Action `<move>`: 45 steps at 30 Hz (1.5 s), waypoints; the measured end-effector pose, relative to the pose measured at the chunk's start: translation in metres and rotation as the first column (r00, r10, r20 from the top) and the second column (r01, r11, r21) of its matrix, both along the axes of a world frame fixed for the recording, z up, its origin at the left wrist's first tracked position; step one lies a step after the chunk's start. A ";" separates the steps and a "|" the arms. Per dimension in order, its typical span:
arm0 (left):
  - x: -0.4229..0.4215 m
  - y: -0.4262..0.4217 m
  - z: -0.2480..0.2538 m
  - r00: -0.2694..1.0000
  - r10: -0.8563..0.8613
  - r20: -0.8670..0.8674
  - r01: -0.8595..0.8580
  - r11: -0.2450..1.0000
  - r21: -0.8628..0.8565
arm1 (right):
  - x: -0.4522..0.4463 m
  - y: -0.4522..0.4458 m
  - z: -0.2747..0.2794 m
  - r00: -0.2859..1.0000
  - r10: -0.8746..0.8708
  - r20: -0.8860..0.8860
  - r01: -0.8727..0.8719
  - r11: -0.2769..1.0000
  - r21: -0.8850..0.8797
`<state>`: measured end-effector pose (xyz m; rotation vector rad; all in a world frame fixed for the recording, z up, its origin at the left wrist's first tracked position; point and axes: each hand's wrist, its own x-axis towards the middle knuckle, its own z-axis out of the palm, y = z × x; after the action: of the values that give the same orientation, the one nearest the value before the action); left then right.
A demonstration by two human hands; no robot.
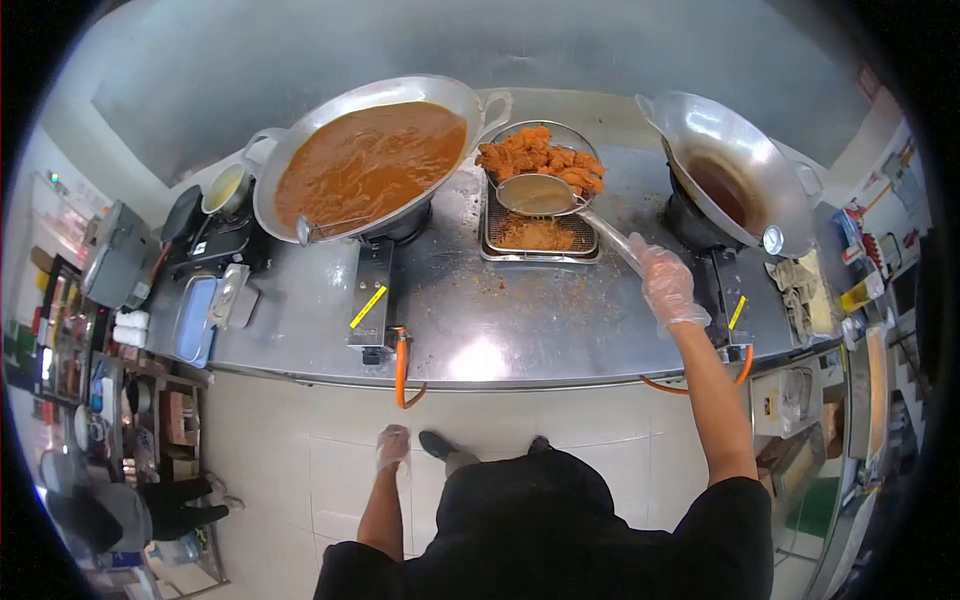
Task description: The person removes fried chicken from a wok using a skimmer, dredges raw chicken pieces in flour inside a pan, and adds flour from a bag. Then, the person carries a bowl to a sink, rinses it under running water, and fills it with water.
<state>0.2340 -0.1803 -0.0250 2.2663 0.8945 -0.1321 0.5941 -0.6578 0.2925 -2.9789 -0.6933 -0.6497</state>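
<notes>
My right hand, in a clear plastic glove, is wrapped round the long handle of a round fine-mesh strainer. The strainer's head is over a rectangular wire rack on a metal tray, where brown crumbs lie. Just behind it, a round mesh basket is heaped with orange-brown fried pieces that look like fried chicken. My left hand, also gloved, hangs low in front of the counter with its fingers curled in and nothing visible in them.
A large wok of brown oil stands left, with a thermometer at its rim. Another wok on the right holds a little dark oil. Orange hoses hang at the counter's front edge. A person is at lower left.
</notes>
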 end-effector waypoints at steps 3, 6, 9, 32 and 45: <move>0.012 -0.036 0.018 0.991 0.069 0.117 -0.054 0.991 -0.122 | 0.002 0.008 -0.008 0.997 0.021 -0.071 -0.020 0.999 0.026; 0.017 -0.078 0.072 0.961 0.160 0.224 -0.180 0.981 0.073 | 0.012 0.014 -0.014 0.991 0.051 -0.121 -0.043 0.997 0.062; 0.009 -0.083 0.076 0.884 0.263 0.388 -0.254 0.964 -0.075 | 0.006 0.027 -0.036 0.987 0.033 -0.157 -0.029 0.999 0.031; 0.153 0.007 0.138 0.678 0.718 0.155 -0.463 0.581 -0.670 | -0.173 -0.147 -0.201 0.845 -0.515 -0.144 0.498 0.856 -0.141; 0.169 0.013 0.109 0.543 0.838 0.055 -0.459 0.351 -0.816 | -0.340 -0.141 -0.236 0.439 -0.762 -0.475 0.889 0.446 0.106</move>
<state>0.4035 -0.1675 0.0844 0.9307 1.1680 0.3925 0.2540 -0.7984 0.0566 -2.7600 0.9606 -0.1194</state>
